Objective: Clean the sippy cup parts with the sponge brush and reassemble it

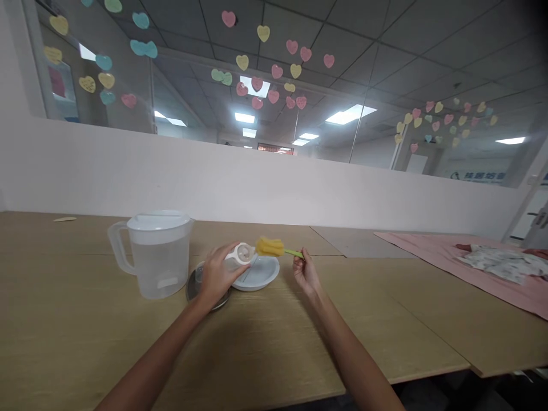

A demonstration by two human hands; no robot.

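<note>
My left hand is closed around a small white bottle, held on its side with its mouth facing right. My right hand pinches the green handle of a sponge brush, whose yellow sponge head sits just at the bottle's mouth. Both are held above a white bowl on the wooden table. A round metal lid lies partly hidden under my left hand.
A clear plastic pitcher with a white lid and water in it stands left of my hands. A pink cloth with a patterned fabric item lies at the table's right. A white partition wall runs behind the table.
</note>
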